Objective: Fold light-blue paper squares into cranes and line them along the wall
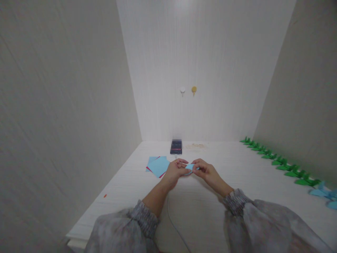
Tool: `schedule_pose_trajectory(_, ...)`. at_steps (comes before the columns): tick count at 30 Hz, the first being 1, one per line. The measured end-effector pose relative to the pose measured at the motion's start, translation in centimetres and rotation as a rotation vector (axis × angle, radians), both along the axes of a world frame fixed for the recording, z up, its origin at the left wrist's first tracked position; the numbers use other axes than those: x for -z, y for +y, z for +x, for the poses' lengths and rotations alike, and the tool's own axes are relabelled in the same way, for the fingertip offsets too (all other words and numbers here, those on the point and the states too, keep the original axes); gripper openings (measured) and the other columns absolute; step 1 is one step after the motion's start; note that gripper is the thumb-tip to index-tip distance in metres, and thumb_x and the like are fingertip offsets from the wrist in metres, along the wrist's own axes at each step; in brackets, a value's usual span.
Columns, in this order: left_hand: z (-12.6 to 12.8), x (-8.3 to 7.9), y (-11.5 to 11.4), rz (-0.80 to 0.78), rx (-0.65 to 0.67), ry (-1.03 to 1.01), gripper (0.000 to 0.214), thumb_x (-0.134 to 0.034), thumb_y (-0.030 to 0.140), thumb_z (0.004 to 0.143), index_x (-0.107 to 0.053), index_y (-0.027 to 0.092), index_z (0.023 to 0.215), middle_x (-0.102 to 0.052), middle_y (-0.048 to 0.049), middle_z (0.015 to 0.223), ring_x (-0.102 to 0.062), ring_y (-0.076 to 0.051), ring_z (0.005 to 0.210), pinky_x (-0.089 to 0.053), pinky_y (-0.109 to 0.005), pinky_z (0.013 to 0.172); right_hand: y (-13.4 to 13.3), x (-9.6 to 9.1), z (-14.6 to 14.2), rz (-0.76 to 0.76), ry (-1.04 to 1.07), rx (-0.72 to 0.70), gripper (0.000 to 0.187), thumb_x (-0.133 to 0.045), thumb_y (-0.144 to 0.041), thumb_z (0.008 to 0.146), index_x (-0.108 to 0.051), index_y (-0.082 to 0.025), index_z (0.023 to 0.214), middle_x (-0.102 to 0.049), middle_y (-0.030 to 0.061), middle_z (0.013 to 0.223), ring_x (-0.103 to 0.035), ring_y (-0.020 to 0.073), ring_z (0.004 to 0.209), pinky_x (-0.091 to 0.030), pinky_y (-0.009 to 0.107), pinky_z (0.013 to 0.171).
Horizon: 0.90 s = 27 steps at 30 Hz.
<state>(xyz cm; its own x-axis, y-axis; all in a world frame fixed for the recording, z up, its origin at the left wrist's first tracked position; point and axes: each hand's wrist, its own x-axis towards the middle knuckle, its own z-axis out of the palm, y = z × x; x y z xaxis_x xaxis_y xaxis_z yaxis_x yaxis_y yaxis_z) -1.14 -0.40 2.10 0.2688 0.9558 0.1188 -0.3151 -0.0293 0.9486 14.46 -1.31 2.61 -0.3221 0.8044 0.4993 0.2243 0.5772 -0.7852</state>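
Step in hand, judged: the small blue paper (189, 167) is being folded or creased between the fingertips. It is lifted in front of the person, near the centre of the tabletop (147, 219), which serves as the dial centre below; 12 o'clock points to the back wall (221, 70).

Grip: left hand (176, 172) pinches the paper from the 9 o'clock side, thumb along the near edge; right hand (206, 170) pinches it from the 3 o'clock side, thumb against fingers. Both are grasping the same piece. Its exact fold state is too small to tell. Next move, judged: calls for edges kept aligned and even thumb pressure, one hand steadying while the other presses.

Materials and shapes: paper looks thin, matt and crisp. At 9 o'clock, flat square blue sheets (159, 166) lie askew, with red paper (147, 169) showing at the edges. From 2 to 3 o'clock, a row of green folded pieces (292, 171), pointed and winged; past them, blue folded pieces (323, 191), same paper type by eye.

Surface: pale, streaked, wood-like grain. Just left of 12, a dark flat phone (176, 147); a smooth white cable (173, 225) curves toward 6. Near 8 to 9, an orange scrap (105, 195). Sleeves (147, 218): grey, sheer-looking, gathered cuffs.
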Motion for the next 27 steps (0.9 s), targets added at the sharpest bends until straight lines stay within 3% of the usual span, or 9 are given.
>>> schedule_pose_trajectory(8,-0.2,0.04,-0.1,-0.019,-0.026,-0.021,0.035,-0.07,0.01,0.043,-0.051,0.011,0.073,-0.056,-0.0006,0.06,-0.053,-0.009,0.051,-0.043,-0.023,0.056,0.04,0.0,0.24,-0.015,-0.065,-0.08,0.011,-0.052,-0.029,0.072,-0.057,-0.019,0.069,-0.048,0.0029,0.089,-0.049,0.0133,0.079,-0.041,0.025,0.069)
schedule_pose_trajectory(16,0.13,0.26,0.19,0.036,-0.052,0.023,0.034,-0.071,0.012,0.043,-0.052,0.011,0.071,-0.057,-0.0011,0.061,-0.053,-0.008,0.051,-0.042,-0.022,0.054,-0.1,-0.34,-0.16,0.099,-0.111,0.061,0.014,-0.051,-0.025,0.071,-0.056,-0.017,0.061,-0.049,0.0036,0.083,-0.048,0.0148,0.08,-0.037,0.027,0.072)
schedule_pose_trajectory(27,-0.04,-0.03,-0.05,0.021,0.007,0.02,0.031,-0.068,0.011,0.046,-0.053,0.012,0.073,-0.058,-0.002,0.064,-0.055,-0.01,0.055,-0.043,-0.024,0.059,0.12,0.05,-0.23,-0.002,-0.05,0.155,0.013,-0.052,-0.028,0.068,-0.055,-0.017,0.062,-0.053,0.0004,0.068,-0.048,0.0129,0.066,-0.038,0.024,0.063)
